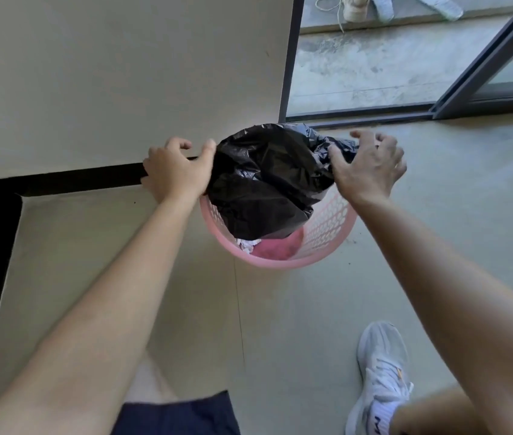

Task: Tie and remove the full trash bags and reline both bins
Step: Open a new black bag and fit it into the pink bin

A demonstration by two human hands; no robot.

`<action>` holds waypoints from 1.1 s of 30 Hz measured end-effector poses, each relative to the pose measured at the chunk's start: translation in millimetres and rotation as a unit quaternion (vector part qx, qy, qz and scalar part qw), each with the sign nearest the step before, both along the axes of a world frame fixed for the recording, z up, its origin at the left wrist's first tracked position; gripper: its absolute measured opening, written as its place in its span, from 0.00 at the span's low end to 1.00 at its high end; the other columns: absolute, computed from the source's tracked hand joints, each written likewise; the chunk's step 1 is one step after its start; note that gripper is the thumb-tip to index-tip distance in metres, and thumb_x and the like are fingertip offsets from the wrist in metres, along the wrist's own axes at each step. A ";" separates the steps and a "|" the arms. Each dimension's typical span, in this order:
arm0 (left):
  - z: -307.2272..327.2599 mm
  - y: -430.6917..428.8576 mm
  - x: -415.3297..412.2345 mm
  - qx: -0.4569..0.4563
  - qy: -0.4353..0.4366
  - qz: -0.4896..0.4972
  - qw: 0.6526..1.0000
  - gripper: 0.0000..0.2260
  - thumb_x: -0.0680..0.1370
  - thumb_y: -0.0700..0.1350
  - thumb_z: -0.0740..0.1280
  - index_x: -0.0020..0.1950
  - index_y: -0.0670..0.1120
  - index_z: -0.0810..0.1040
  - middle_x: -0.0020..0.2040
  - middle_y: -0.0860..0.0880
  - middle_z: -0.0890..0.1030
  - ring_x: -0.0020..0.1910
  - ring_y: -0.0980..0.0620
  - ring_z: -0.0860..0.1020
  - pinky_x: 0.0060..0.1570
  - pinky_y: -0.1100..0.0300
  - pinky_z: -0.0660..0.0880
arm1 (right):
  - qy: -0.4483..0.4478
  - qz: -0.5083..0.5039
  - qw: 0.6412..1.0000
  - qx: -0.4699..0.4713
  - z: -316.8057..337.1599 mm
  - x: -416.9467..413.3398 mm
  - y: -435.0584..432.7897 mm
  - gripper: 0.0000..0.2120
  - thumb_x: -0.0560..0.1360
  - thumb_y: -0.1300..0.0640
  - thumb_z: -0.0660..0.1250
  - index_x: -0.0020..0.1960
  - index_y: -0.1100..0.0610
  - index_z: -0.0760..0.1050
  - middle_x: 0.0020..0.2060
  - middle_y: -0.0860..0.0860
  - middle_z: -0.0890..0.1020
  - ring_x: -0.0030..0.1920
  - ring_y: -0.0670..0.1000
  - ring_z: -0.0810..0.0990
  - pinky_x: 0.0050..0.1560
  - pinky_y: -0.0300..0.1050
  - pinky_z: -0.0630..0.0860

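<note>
Trash bag (264, 183) held at both sides over a pink bin (327, 227).

We see pale floor (280, 324) edged by black skirting (76, 180), with the perforated bin standing on it near a dark sliding-door frame (289, 58). The black bag lies crumpled in the bin's mouth and rises above the rim, with white paper (247, 244) showing beneath it. Our hands are apart: the left hand (176, 167) pinches the bag's left edge, and the right hand (368, 164) curls round its bunched right end. A white shoe (380, 365) stands lower right. The dark lettering on the sock (380, 419) is cut off, so we cannot read it.
</note>
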State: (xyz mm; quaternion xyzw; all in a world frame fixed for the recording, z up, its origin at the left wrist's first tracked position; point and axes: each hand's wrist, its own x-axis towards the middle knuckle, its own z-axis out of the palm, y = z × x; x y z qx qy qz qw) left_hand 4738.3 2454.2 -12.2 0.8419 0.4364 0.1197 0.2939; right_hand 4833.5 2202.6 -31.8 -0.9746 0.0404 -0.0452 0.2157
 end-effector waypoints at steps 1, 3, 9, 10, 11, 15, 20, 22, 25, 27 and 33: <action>-2.5 -13.8 -10.7 -0.013 0.006 0.006 1.000 0.26 0.70 0.65 0.67 0.63 0.52 0.74 0.65 0.46 0.73 0.66 0.42 0.69 0.62 0.45 0.66 | 0.006 -0.024 1.000 0.019 -1.9 -13.4 0.2 0.25 0.76 0.38 0.62 0.69 0.48 0.71 0.71 0.58 0.66 0.73 0.60 0.61 0.74 0.60 0.53; -7.9 -40.0 -31.2 -0.075 -0.013 0.066 0.995 0.34 0.70 0.57 0.71 0.71 0.48 0.64 0.72 0.43 0.63 0.70 0.41 0.62 0.65 0.45 0.63 | 0.058 -0.067 0.994 0.068 -4.9 -37.8 2.1 0.28 0.77 0.41 0.61 0.74 0.49 0.65 0.75 0.59 0.61 0.75 0.61 0.57 0.75 0.60 0.52; -30.3 -88.5 -76.2 -0.399 -0.176 0.259 0.862 0.19 0.77 0.44 0.66 0.65 0.42 0.65 0.57 0.46 0.73 0.55 0.43 0.75 0.49 0.58 0.68 | 0.108 -0.244 0.871 0.412 -19.5 -81.6 13.3 0.29 0.81 0.54 0.56 0.79 0.56 0.52 0.70 0.58 0.72 0.69 0.58 0.71 0.66 0.46 0.65; -34.3 -93.1 -80.9 -0.388 -0.180 0.248 0.869 0.12 0.78 0.44 0.65 0.59 0.42 0.69 0.50 0.49 0.76 0.52 0.45 0.77 0.48 0.59 0.69 | 0.100 -0.266 0.857 0.430 -22.4 -82.8 13.2 0.24 0.82 0.54 0.55 0.77 0.56 0.60 0.67 0.56 0.76 0.66 0.57 0.74 0.64 0.45 0.68; -37.5 -94.8 -84.4 -0.364 -0.185 0.236 0.882 0.08 0.79 0.46 0.65 0.54 0.44 0.71 0.46 0.51 0.76 0.50 0.46 0.78 0.48 0.59 0.70 | 0.091 -0.280 0.844 0.447 -23.7 -83.8 12.4 0.20 0.82 0.55 0.55 0.71 0.57 0.69 0.62 0.55 0.79 0.63 0.57 0.77 0.62 0.45 0.70; -53.0 -75.5 -83.3 -0.346 -0.252 0.239 0.871 0.08 0.80 0.48 0.64 0.45 0.45 0.74 0.43 0.49 0.80 0.45 0.47 0.80 0.52 0.52 0.79 | 0.113 -0.313 0.703 0.628 -33.6 -83.8 2.0 0.13 0.80 0.63 0.54 0.50 0.57 0.78 0.46 0.56 0.83 0.45 0.56 0.83 0.49 0.52 0.83; -70.3 -63.3 -84.3 -0.425 -0.258 0.233 0.836 0.09 0.82 0.44 0.62 0.43 0.47 0.75 0.41 0.49 0.81 0.37 0.53 0.81 0.41 0.56 0.81 | 0.265 -0.254 0.712 0.599 -58.8 -100.0 -4.7 0.12 0.79 0.67 0.59 0.54 0.56 0.78 0.41 0.52 0.84 0.38 0.50 0.82 0.37 0.42 0.81; -76.0 -68.4 -87.3 -0.445 -0.242 0.233 0.830 0.08 0.83 0.43 0.61 0.45 0.48 0.76 0.41 0.50 0.81 0.33 0.55 0.80 0.34 0.61 0.80 | 0.317 -0.218 0.719 0.579 -70.3 -106.1 -1.5 0.14 0.80 0.67 0.57 0.55 0.52 0.76 0.43 0.50 0.84 0.37 0.49 0.83 0.36 0.42 0.81; -87.2 -70.5 -92.0 -0.454 -0.184 0.240 0.838 0.09 0.83 0.44 0.61 0.43 0.49 0.75 0.39 0.50 0.79 0.32 0.53 0.74 0.30 0.63 0.73 | 0.306 -0.213 0.793 0.482 -78.9 -106.9 3.9 0.11 0.79 0.65 0.56 0.50 0.52 0.73 0.35 0.52 0.77 0.26 0.48 0.71 0.25 0.36 0.69; -87.7 -66.8 -92.4 -0.470 -0.148 0.238 0.837 0.08 0.82 0.44 0.62 0.42 0.49 0.75 0.41 0.49 0.79 0.32 0.53 0.74 0.33 0.62 0.72 | 0.303 -0.216 0.811 0.452 -81.6 -103.2 2.1 0.10 0.78 0.65 0.57 0.51 0.53 0.74 0.31 0.52 0.72 0.25 0.49 0.65 0.22 0.36 0.61; -59.3 -42.9 -79.0 -0.378 -0.246 0.329 0.830 0.16 0.70 0.51 0.63 0.53 0.43 0.74 0.51 0.47 0.77 0.47 0.44 0.75 0.40 0.54 0.72 | 0.247 -0.378 0.671 0.588 -56.1 -81.0 -10.0 0.14 0.72 0.60 0.60 0.57 0.56 0.73 0.54 0.54 0.75 0.49 0.55 0.76 0.41 0.45 0.75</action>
